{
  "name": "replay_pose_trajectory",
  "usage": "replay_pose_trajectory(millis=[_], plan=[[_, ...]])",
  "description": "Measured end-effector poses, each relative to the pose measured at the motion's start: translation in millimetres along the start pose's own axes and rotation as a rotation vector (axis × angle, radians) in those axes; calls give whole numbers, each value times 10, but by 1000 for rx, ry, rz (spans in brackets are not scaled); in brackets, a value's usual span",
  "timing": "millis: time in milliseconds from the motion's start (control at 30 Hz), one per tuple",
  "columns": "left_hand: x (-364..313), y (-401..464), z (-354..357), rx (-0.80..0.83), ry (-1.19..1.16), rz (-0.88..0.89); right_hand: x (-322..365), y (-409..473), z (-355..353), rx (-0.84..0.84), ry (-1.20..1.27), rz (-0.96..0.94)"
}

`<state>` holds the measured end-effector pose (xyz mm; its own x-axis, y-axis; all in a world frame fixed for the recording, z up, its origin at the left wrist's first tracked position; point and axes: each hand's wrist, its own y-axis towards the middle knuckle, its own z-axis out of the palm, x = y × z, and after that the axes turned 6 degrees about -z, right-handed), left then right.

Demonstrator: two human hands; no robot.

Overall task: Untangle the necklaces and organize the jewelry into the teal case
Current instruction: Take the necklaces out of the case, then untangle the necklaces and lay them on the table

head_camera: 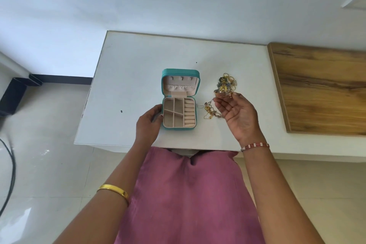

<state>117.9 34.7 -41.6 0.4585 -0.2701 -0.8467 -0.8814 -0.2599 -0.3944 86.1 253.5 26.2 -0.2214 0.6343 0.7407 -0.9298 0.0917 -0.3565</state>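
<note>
Where wall meets floor, white table (pixel 138 61).

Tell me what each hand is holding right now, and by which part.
The right hand pinches a thin gold bangle at its rim, between thumb and fingertips. The left hand steadies the open teal case at its left side wall.
</note>
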Motion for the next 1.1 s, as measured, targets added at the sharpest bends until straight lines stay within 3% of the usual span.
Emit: replay_pose_trajectory(millis=[167, 433, 600, 700, 833, 1100], plan=[[-9, -52, -1, 7, 18, -6, -47, 1, -149, -57, -98, 19], [3, -99, -12, 5, 43, -19, -309, 73, -293, -229, -704, 31], [23, -122, 1, -14, 81, -7, -412, -39, -128, -257, -1225, -264], [18, -160, 11, -53, 104, 6, -519, -104, 35, -168, -1302, -336], [-2, -243, 51, -160, 90, -31, -746, -149, 178, 5, -1434, -275], [44, -152, -107, -250, 46, -126, -962, -74, 347, 40, -1535, -325]])
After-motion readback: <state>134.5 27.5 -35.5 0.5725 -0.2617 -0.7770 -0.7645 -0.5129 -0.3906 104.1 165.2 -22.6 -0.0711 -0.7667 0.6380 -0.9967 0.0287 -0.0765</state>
